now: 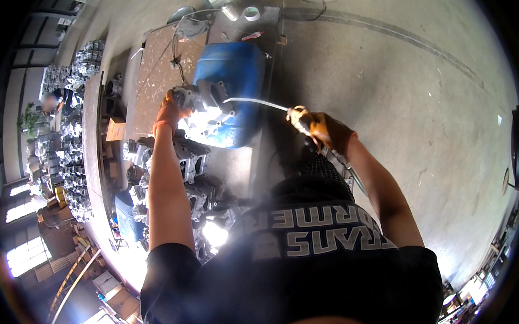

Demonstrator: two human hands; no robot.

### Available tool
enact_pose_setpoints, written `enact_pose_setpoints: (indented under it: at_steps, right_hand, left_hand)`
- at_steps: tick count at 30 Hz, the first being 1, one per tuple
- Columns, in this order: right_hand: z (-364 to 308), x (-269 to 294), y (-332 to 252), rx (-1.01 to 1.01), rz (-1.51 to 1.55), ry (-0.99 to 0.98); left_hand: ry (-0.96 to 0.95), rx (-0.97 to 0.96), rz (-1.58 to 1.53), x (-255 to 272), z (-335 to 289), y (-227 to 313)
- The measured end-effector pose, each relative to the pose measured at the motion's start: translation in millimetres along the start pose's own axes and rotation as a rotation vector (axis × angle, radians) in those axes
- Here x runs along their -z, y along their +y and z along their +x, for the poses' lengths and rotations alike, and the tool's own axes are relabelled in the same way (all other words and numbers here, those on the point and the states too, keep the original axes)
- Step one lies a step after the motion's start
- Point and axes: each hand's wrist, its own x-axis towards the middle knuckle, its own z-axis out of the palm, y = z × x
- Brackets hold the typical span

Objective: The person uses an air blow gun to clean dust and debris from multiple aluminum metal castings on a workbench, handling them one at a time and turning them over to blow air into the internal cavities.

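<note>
My left hand, in an orange glove, grips a grey metal casting by its left side. The casting rests on or just over a blue plastic drum lying on the table; its lower part is washed out by glare. In my right hand, gloved in yellow-orange, is an air blow gun with a long, curved, pale nozzle. That nozzle's tip points at the casting's right side and looks close to it. A hose runs back from the gun along my right forearm.
Several grey castings crowd the near left beside my left forearm. The brown table carries a tape roll, a red tube and a cable. Further left are a cardboard box, stacked castings and another person.
</note>
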Motion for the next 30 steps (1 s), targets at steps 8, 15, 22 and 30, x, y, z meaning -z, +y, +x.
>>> enact_pose_setpoints:
  at_steps: [8,15,22,30]
  right_hand:
    - [7.7,-9.7,7.1,0.053,0.039,-0.027]
    - [22.5,1.9,-57.0,0.177,0.147,-0.081]
    - [58.7,-12.7,-51.4,0.115,-0.431,0.207]
    - [13.3,23.4,16.3,-0.025,-0.045,-0.092]
  left_hand:
    - [-0.027,0.005,-0.054,-7.0,15.2,-14.8]
    - [0.012,-0.013,0.059,-15.9,26.2,-38.3]
    - [0.067,-0.061,0.020,16.4,-18.0,28.1]
    - [0.063,-0.017,0.039,6.1,-14.4,9.0]
